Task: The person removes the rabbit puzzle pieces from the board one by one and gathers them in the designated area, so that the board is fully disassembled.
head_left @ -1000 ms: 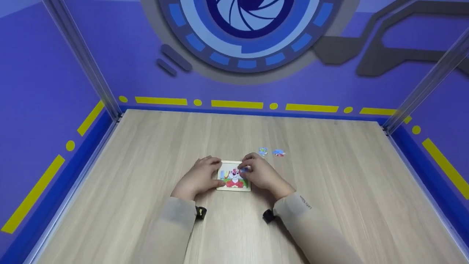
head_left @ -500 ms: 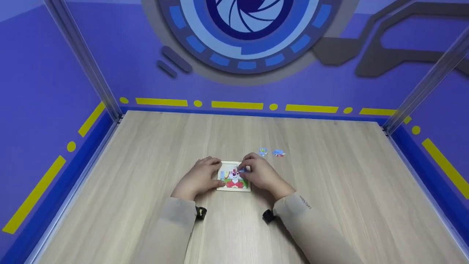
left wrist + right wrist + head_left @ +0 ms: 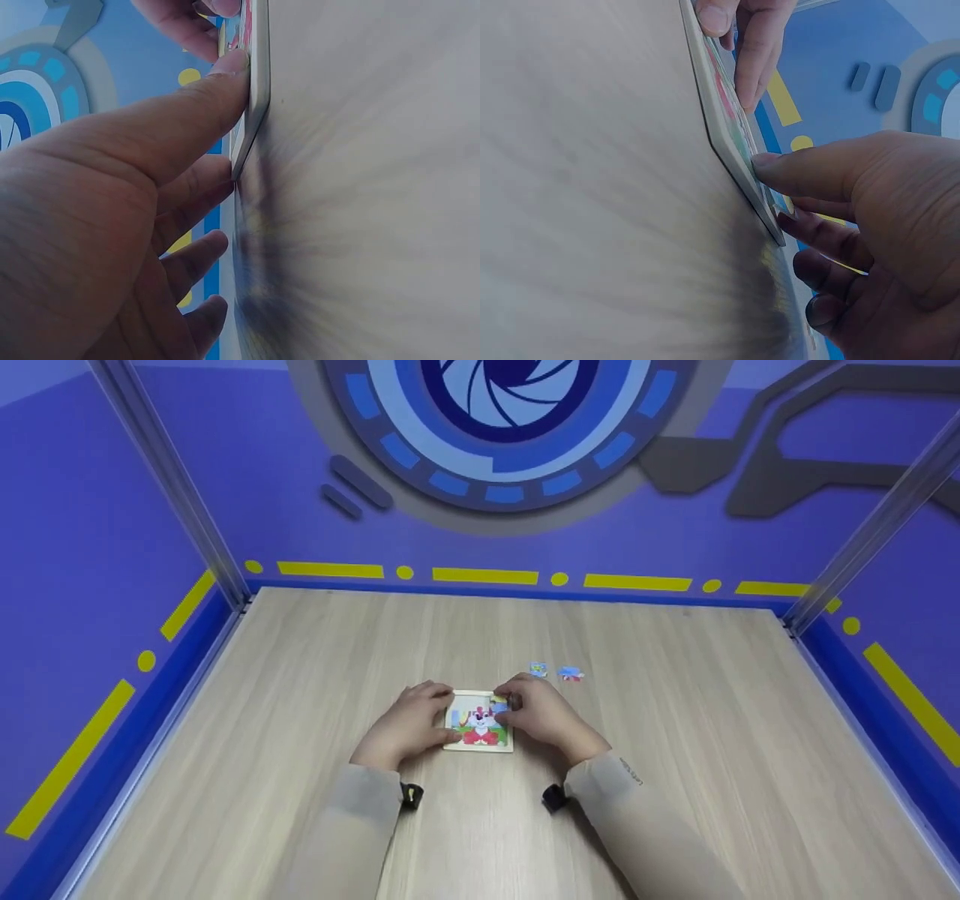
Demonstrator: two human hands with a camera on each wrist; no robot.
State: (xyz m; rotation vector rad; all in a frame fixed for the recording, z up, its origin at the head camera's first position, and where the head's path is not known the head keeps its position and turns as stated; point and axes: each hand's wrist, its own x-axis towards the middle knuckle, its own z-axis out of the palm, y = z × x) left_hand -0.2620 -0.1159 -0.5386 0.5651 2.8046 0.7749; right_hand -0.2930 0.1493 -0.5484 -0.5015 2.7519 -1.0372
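Observation:
A small square jigsaw puzzle (image 3: 481, 736) in a pale wooden tray (image 3: 480, 748) shows a red-and-white cartoon animal. Its upper left part is bare wood. My left hand (image 3: 405, 724) grips the tray's left side, thumb on the near left part and fingers at the far left corner. At the upper right, my right hand (image 3: 544, 716) has its thumb and fingers bent about a blue-and-yellow puzzle piece (image 3: 498, 704), which lies in the tray, partly covered. In the right wrist view the thumb (image 3: 769, 165) touches the puzzle's surface.
Two loose puzzle pieces lie beyond the right hand: a small blue one (image 3: 538, 669) and a blue-and-red one (image 3: 571, 673). The wooden table (image 3: 337, 645) is enclosed by blue-purple printed walls (image 3: 480, 540) at the back and both sides.
My right hand has shifted slightly to the right and its fingers have spread, uncovering the blue-and-yellow piece in the upper right of the tray. The left hand stays where it was.

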